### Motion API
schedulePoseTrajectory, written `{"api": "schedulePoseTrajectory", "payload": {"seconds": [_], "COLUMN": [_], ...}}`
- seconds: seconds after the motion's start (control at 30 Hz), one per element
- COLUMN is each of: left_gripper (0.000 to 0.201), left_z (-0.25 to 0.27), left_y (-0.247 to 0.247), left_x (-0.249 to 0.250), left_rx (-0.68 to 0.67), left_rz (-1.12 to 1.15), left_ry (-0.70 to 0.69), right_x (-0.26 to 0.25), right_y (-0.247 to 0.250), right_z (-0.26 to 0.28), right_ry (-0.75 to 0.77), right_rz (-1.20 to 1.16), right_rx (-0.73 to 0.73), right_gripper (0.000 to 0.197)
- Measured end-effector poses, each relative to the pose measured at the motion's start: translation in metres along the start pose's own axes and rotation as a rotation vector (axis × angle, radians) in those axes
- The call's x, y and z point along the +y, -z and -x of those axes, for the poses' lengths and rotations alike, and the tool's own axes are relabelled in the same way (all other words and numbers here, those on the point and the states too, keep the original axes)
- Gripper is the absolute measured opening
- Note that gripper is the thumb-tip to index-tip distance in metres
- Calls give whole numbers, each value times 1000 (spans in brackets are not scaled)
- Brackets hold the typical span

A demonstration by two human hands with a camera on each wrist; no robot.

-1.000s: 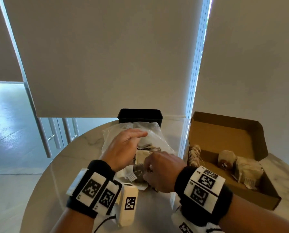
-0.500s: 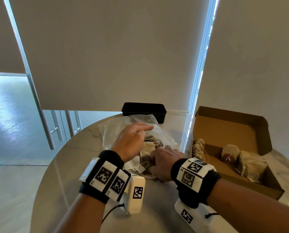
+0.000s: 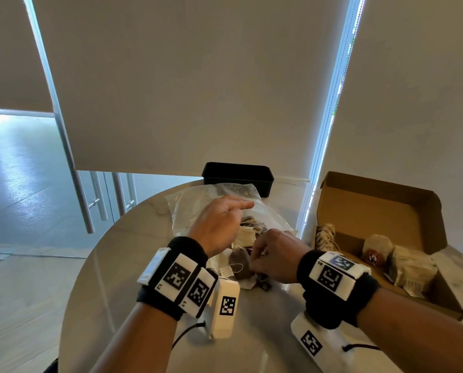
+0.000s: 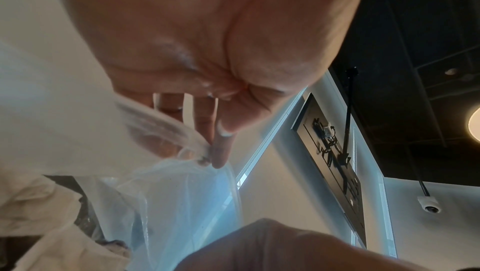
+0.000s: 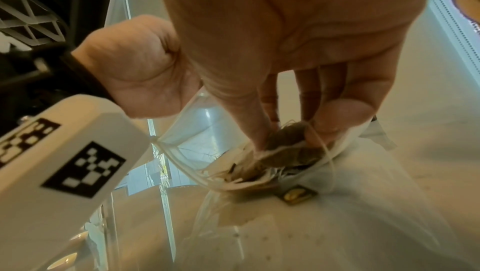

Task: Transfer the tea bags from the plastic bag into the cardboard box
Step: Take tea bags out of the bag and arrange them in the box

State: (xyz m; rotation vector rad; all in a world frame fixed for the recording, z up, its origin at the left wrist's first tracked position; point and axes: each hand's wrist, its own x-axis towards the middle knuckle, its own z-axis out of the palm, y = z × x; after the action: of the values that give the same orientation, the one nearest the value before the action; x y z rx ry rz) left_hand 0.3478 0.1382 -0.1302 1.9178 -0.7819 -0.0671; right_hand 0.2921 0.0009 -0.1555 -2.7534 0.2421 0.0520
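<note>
A clear plastic bag of tea bags lies on the round table, its mouth toward me. My left hand hovers over it; in the left wrist view its thumb and fingers pinch the bag's upper film and lift it. My right hand is at the mouth, where thumb and fingers pinch a brown tea bag with its string trailing. A dark tea bag and white tag show beside that hand. The open cardboard box stands to the right, holding several tea bags.
A black tray sits behind the plastic bag at the table's far edge. The marble table curves away on the left, with floor beyond. A small dark-and-gold tag lies on the table under the right hand.
The head view has shifted a little. Both hands stay at the bag: the left keeps the film lifted, and the right has closed in on the tea bags at the mouth.
</note>
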Motion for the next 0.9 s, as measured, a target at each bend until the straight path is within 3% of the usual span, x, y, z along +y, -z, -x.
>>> {"api": "schedulePoseTrajectory", "payload": {"seconds": [0.17, 0.43, 0.77, 0.9], "left_gripper": [42, 41, 40, 36], "left_z": [2, 2, 2, 2], "left_y": [-1, 1, 1, 0], "left_x": [1, 2, 2, 2], "left_rx": [-4, 4, -23, -9], "left_rz": [0, 19, 3, 29], "left_ry": [2, 2, 4, -3], "right_x": [-11, -8, 3, 10], "right_y": [-7, -5, 45, 52], "right_z": [0, -5, 32, 43], "right_ry": [5, 25, 67, 82], "right_rz": [57, -1, -402, -588], "right_rx": [-30, 10, 96, 206], "right_gripper": [30, 8, 7, 6]}}
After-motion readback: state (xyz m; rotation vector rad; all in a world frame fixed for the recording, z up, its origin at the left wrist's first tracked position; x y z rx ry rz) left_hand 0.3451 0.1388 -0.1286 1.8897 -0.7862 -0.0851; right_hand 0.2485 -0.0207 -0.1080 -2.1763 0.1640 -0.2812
